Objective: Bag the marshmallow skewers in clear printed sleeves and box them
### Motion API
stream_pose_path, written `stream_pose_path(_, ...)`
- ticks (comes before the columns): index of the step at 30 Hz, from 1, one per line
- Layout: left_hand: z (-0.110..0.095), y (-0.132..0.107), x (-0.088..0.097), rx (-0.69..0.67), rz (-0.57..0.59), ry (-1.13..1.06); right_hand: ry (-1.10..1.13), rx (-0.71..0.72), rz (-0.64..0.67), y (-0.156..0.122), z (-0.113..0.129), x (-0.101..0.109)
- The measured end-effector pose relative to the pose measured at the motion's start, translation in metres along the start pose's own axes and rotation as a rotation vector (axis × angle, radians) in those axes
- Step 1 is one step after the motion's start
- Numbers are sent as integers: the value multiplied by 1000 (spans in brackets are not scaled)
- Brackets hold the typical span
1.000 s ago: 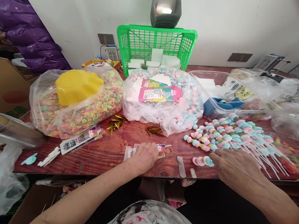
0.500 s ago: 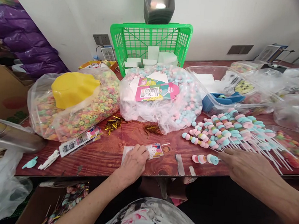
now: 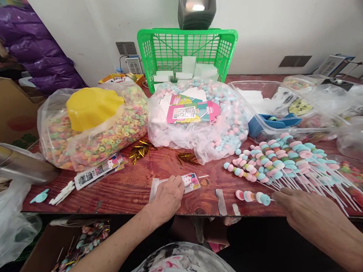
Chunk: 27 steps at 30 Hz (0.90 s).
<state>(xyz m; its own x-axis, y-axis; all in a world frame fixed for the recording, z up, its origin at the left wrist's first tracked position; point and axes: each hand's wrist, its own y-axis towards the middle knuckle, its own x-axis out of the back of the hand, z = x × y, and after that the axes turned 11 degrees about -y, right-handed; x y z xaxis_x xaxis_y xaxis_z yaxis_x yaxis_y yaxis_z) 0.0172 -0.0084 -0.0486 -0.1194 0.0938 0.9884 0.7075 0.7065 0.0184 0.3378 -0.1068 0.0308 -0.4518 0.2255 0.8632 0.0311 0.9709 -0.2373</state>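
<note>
My right hand [image 3: 300, 207] pinches the white stick of a marshmallow candy skewer [image 3: 253, 197], its pink, white and light blue pieces pointing left just above the table. Beside and behind that hand lies a pile of similar candy skewers [image 3: 291, 155] with their white sticks toward the lower right. Under my left hand [image 3: 168, 194] is a printed clear packaging sleeve [image 3: 193, 181] flat near the table's front edge. The fingers of this hand are curled closed on the sleeve, partly covering it.
A bag of ring candies [image 3: 107, 143] carries a yellow bowl [image 3: 94, 108]. A bag of marshmallows [image 3: 227, 130] has printed cards [image 3: 189, 112] on top. Behind are a green basket [image 3: 187, 33] and a clear bin [image 3: 264, 85]. More sleeves [image 3: 97, 174] and a steel flask [image 3: 20, 163] stand left.
The view has shifted slightly, moving everything a little to the right. The printed sleeves under my left hand look more lined up. My right hand stays on the skewer's stick.
</note>
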Motion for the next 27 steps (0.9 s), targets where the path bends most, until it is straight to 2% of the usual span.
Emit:
stream_pose_path(3, -9, 1, -2, 3, 31, 99, -7, 14, -39, -1, -1, -3)
stream_pose_path(7, -13, 3, -2, 18, 19, 130, -2, 1, -13, -1, 1, 0)
stream_pose_path(10, -4, 3, -5, 4, -68, 44, -9, 1, 21, 0, 2, 1)
stream_pose_path(14, 12, -3, -12, -38, -257, -56, -34, 18, -3, 0, 0, -1)
stream_pose_path(17, 19, -9, -15, -66, -308, -192, -40, 25, -2, -1, -3, 1)
stream_pose_path(22, 25, -14, -6, -5, -252, -553, -64, 38, -10, 2, -3, 8)
stream_pose_path(27, 27, -7, -5, 146, -270, -812, -90, 80, -161, 4, -4, 1)
